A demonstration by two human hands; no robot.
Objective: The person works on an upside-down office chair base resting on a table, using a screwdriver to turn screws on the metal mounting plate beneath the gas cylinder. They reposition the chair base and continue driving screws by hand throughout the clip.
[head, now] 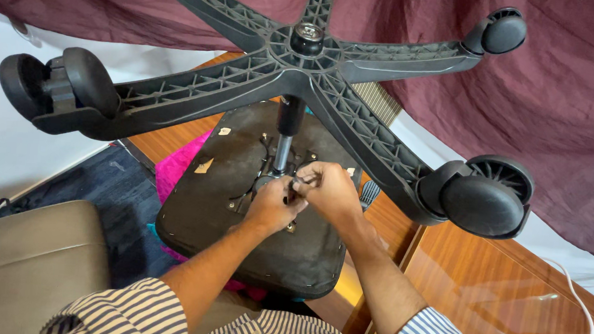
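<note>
We see an office chair turned upside down, its black seat underside [252,239] facing up and resting on a wooden tabotop edge over a pink cloth [178,167]. From the middle of the seat a metal gas-lift column [285,142] rises to the black five-arm star base [295,72], which fills the top of the view; three casters show, one at the left [57,87], one at the upper right [500,32] and one at the right [488,197]. Both of our hands meet at the foot of the column, on the mechanism plate [250,164] bolted to the seat. Our left hand [275,203] is curled with its grip pressed around a small dark part just beside the column base; what exactly it is we cannot tell, since the fingers hide it. Our right hand [330,186] touches the left, its thumb and forefinger pinching the same small dark part. Striped sleeves cover both upper arms. A maroon cloth [550,119] hangs behind, a tan cushioned seat [28,261] sits at lower left, and a white cable [584,304] lies on the wooden tabletop [487,292] at lower right.
</note>
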